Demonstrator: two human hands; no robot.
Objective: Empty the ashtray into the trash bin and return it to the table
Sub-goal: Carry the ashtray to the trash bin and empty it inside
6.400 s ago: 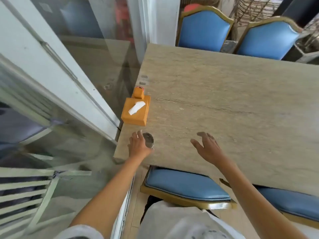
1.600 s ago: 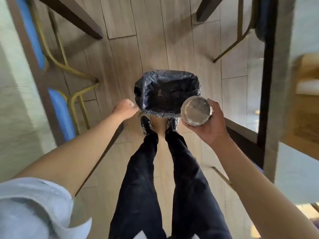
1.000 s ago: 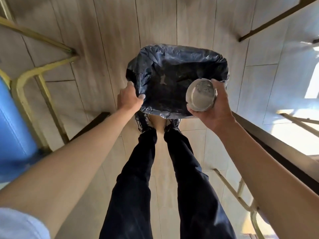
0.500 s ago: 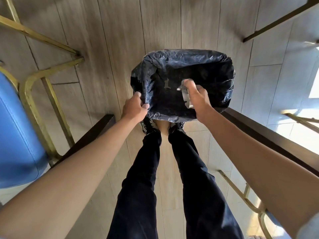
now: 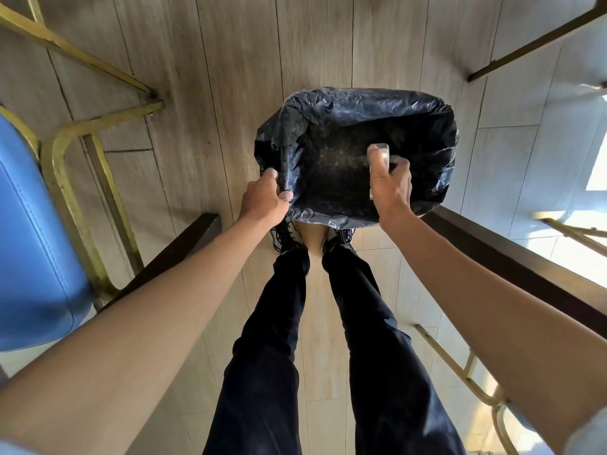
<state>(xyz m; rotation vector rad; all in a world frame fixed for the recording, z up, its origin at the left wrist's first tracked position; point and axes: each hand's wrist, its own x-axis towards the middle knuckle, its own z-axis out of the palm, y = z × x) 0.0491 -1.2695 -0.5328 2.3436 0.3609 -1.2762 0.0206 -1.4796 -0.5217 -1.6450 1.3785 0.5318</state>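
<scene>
A trash bin lined with a black plastic bag (image 5: 427,126) stands on the wooden floor in front of my feet. My right hand (image 5: 391,185) holds the small round metal ashtray (image 5: 381,154) tipped on its side over the bin's opening, its mouth facing left into the bag. Only its rim and part of its wall show past my fingers. My left hand (image 5: 262,200) pinches the near left edge of the bag. Grey ash dust lies scattered on the bag's dark bottom (image 5: 331,159).
A blue padded chair (image 5: 29,244) with a gold metal frame (image 5: 65,178) stands at the left. A dark wooden beam (image 5: 512,257) runs at the right beside the bin, with another gold chair frame (image 5: 460,372) below it. My legs in black trousers (image 5: 279,356) stand behind the bin.
My right hand has moved the ashtray rightward inside the bin opening, still tipped. Grey ash now shows on the bag's bottom. My left hand keeps its hold on the bag edge.
</scene>
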